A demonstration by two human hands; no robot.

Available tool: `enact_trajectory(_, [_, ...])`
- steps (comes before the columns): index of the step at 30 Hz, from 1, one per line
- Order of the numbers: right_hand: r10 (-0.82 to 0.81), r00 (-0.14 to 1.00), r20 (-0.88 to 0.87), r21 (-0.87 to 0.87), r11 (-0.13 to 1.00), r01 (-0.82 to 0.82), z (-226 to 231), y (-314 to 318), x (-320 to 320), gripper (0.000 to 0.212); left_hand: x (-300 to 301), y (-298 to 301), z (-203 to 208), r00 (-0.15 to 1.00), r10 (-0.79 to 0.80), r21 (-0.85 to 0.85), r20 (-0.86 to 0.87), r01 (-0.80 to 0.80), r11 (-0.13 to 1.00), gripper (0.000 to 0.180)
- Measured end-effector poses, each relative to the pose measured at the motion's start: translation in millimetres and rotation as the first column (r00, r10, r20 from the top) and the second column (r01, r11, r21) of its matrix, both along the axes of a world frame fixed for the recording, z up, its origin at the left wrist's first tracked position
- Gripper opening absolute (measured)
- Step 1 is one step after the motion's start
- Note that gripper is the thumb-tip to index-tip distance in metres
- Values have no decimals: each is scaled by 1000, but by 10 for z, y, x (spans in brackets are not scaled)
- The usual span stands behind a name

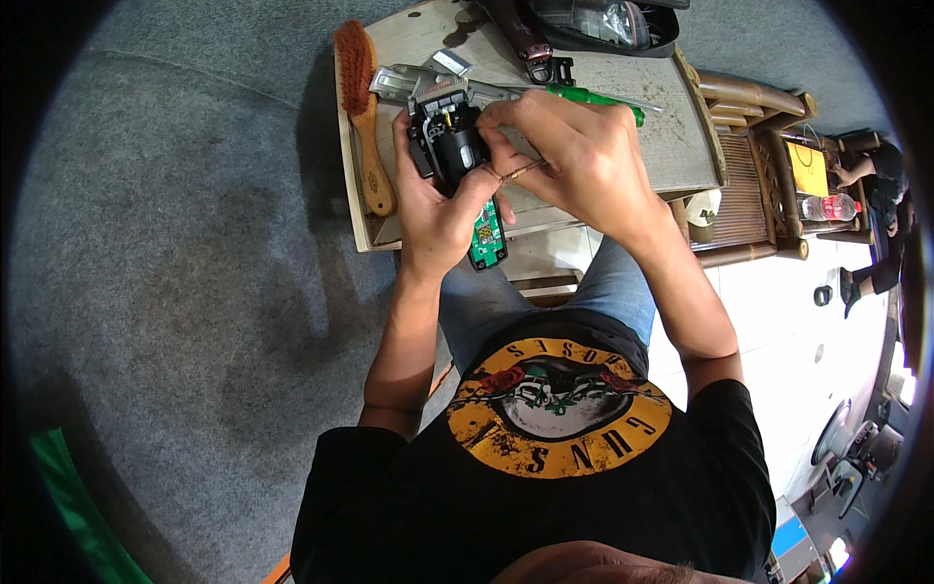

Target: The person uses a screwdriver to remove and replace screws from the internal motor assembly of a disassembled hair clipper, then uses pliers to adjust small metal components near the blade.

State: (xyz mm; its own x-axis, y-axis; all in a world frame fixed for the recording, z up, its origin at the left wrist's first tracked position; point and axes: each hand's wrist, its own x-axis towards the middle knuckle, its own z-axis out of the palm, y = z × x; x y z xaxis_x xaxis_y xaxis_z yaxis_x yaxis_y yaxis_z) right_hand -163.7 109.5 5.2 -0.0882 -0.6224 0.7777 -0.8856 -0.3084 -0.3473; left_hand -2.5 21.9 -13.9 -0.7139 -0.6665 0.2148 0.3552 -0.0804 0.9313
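Note:
My left hand [433,219] is wrapped round an opened black hair clipper [457,146], its metal blade pointing away from me and its inner parts bare. A green circuit board [488,241] shows at the clipper's near end, below my left thumb. My right hand [589,156] is closed in a pinch at the clipper's right side, its fingertips partly hidden. A thin brown stick-like piece [522,172] runs from my left thumb to the right hand's curled fingers; its kind is unclear. Just beyond the hands lies a screwdriver [584,94] with a green handle.
On the wooden table [662,146] lie a brush [370,146] with reddish bristles, a flat silver tool [394,83], a dark brown casing [516,34] and a black case [666,29]. Bamboo furniture [749,185] stands right, with a bottle [830,207] and another person [885,175] beyond.

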Motion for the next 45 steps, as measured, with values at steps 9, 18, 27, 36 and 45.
enact_trajectory(9, [-27, 992, -124, -20, 999, 25, 59, 23, -26, 28, -20, 4, -34, 1000, 14, -79, -1, -14, 997, 70])
enact_trajectory(18, [-36, 990, -138, -42, 999, 31, 19, 36, -30, 26, -45, 11, -63, 999, 14, -114, -43, -19, 993, 81])
enact_trajectory(27, [38, 998, -49, -30, 999, -40, 21, 25, -85, 23, -30, 34, -10, 1000, 9, -165, -5, -10, 986, 83])
enact_trajectory(36, [74, 956, 284, 112, 988, -110, 143, 123, -2, 15, 5, 30, 14, 1000, -8, -210, 6, 9, 978, 84])
enact_trajectory(45, [63, 901, 429, 168, 975, -149, 163, 134, -9, 17, 17, 18, 15, 999, -48, -127, -24, 44, 991, 85])
